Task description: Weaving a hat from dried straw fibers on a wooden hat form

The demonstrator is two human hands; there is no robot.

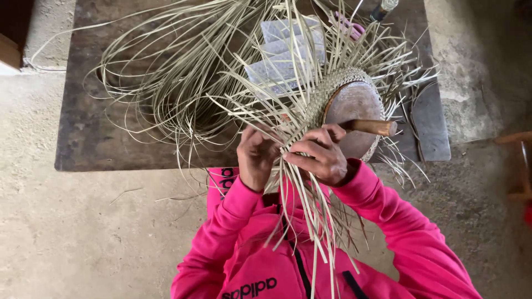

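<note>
A half-woven straw piece wraps a round wooden mould with a short wooden handle sticking out to the right. Long pale straw strips fan out from it over a dark board. My left hand pinches several strips at the weave's near edge. My right hand grips the strips beside it, just below the handle. More strips hang down over my pink jacket.
The dark flat board lies on a rough concrete floor. Pale folded sheets lie under the strips at the back. A pink tool and a bottle sit at the far edge. A wooden stool stands at right.
</note>
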